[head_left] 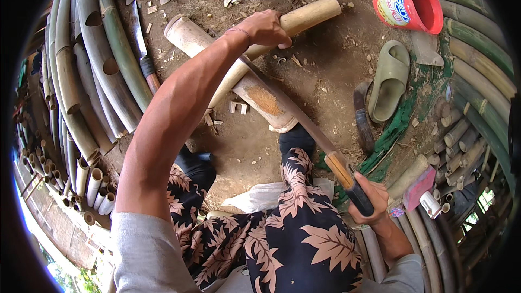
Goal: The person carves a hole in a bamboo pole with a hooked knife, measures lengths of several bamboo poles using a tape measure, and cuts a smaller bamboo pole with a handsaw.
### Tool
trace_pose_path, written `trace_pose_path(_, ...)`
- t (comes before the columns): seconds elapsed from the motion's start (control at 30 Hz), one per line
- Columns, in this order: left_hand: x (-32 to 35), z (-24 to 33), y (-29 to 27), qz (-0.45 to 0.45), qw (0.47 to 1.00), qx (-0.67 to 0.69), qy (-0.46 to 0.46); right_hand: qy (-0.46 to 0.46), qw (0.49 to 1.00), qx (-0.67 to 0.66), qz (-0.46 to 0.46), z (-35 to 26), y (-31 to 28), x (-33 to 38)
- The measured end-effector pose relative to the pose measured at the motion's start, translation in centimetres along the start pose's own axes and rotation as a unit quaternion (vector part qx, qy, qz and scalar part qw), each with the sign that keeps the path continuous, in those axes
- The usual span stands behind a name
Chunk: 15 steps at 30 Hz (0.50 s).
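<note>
My left hand grips a pale bamboo piece that runs from upper right down to the left. It lies across a thicker bamboo log resting on the dirt ground. My right hand is closed on the dark handle of a long machete. Its blade slants up to the left and meets the held bamboo just below my left hand. My legs in dark leaf-print trousers sit below, with one foot by the log's lower end.
Long green bamboo poles are stacked at the left, and more poles at the right. A red plastic cup, a green slipper, a curved knife and another knife lie on the dirt. Short cut tubes stand at the lower left.
</note>
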<state>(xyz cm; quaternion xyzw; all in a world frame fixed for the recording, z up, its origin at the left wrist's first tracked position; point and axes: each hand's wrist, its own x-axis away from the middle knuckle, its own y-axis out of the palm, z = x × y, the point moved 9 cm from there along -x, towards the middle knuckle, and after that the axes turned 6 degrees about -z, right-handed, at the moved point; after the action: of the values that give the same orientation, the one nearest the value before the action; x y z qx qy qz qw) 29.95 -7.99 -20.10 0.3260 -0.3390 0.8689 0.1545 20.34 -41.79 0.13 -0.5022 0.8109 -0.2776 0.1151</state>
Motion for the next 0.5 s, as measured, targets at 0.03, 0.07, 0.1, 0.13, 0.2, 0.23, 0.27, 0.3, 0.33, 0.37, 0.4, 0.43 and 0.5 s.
trace_pose_path(0.03,0.0,0.4,0.2,-0.002,1.000,0.005,0.003,-0.007,1.000,-0.001,-0.001,-0.1,0.0,0.3)
trace_pose_path(0.07,0.2,0.9,0.2,0.031,0.999,-0.013,0.004,-0.013,1.000,-0.003,-0.001,-0.2,0.1,0.5)
trace_pose_path(0.1,0.2,1.6,0.7,0.018,0.999,-0.020,0.021,-0.019,1.000,-0.005,-0.001,-0.3,0.2,0.6)
trace_pose_path(0.13,0.2,2.3,1.3,0.005,0.999,-0.026,0.037,-0.010,1.000,-0.007,-0.006,-0.2,0.5,0.8)
trace_pose_path(0.2,0.4,3.5,2.2,-0.027,0.993,0.000,0.112,-0.004,1.000,-0.019,0.007,0.0,0.8,0.9)
trace_pose_path(0.23,0.2,3.4,3.2,-0.090,0.990,-0.006,0.112,-0.001,1.000,-0.025,0.012,0.0,1.0,0.9)
trace_pose_path(0.27,0.4,4.4,4.0,-0.158,0.980,-0.009,0.117,0.001,1.000,-0.027,0.012,0.0,1.3,0.7)
trace_pose_path(0.3,0.8,5.1,4.7,-0.220,0.968,-0.011,0.116,-0.004,0.999,-0.031,0.011,0.0,1.6,0.2)
trace_pose_path(0.33,0.9,5.1,5.3,-0.260,0.961,-0.055,0.078,-0.009,0.999,-0.035,0.008,-0.1,2.0,-0.3)
trace_pose_path(0.37,1.4,6.2,4.8,-0.242,0.964,-0.047,0.098,-0.007,0.999,-0.039,0.012,0.2,2.2,-0.6)
trace_pose_path(0.4,2.3,7.8,4.3,-0.224,0.966,-0.044,0.122,-0.005,0.999,-0.040,0.021,0.5,2.5,-0.9)
trace_pose_path(0.43,2.9,9.0,3.8,-0.205,0.967,-0.039,0.146,-0.003,0.999,-0.042,0.029,1.0,2.9,-1.3)
trace_pose_path(0.5,4.0,9.7,4.2,-0.223,0.954,0.082,0.185,-0.021,0.998,-0.028,0.049,2.7,5.6,-4.2)
